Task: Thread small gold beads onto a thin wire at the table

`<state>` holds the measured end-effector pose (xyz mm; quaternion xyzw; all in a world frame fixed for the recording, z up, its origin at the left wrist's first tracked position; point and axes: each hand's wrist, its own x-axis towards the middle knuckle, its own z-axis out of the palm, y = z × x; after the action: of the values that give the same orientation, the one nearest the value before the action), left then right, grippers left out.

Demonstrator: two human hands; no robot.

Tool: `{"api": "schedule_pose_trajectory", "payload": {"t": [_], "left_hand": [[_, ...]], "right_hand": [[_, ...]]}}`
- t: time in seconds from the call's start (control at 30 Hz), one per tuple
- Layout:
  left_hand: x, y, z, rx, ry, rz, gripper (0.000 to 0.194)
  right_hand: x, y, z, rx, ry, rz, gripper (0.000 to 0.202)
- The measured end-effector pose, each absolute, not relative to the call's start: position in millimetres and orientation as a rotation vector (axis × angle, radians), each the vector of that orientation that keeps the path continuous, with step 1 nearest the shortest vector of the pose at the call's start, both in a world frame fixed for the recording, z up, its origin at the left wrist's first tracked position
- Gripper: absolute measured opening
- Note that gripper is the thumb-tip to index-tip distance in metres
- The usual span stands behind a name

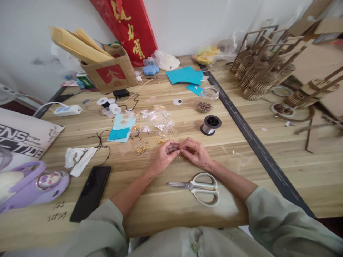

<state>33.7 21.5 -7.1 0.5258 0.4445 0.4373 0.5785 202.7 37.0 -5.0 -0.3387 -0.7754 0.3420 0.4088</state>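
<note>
My left hand point(167, 155) and my right hand point(196, 153) meet above the table, thumbs and forefingers pinched together fingertip to fingertip. Whatever sits between the fingertips is too small to make out. Just beyond them lie small gold-coloured beads or findings point(161, 138), with another gold pile point(142, 149) on a clear bag to the left. Scissors with pale handles point(205, 188) rest below my right hand, blades pointing left. A black spool of clear line point(211, 125) stands past my right hand. Farther back, a bowl of mixed dark beads point(204, 106) sits near a clear jar point(210, 92).
A black phone point(90, 193) and white tissue point(79, 159) lie left, beside a purple bag point(34, 185). Blue cards point(184, 75), a cardboard box point(109, 71) and small silver packets point(158, 119) are farther back. Woven bamboo lanterns point(264, 69) stand right, past a dark strip point(249, 139).
</note>
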Motion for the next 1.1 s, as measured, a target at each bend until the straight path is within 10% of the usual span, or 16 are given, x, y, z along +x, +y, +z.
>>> {"api": "schedule_pose_trajectory", "payload": {"t": [1.1], "left_hand": [[28.0,22.7,0.1,1.183,1.036,0.914,0.024]], "right_hand": [[202.2,37.8,-12.1,-0.844,-1.655,1.429,0.021]]}}
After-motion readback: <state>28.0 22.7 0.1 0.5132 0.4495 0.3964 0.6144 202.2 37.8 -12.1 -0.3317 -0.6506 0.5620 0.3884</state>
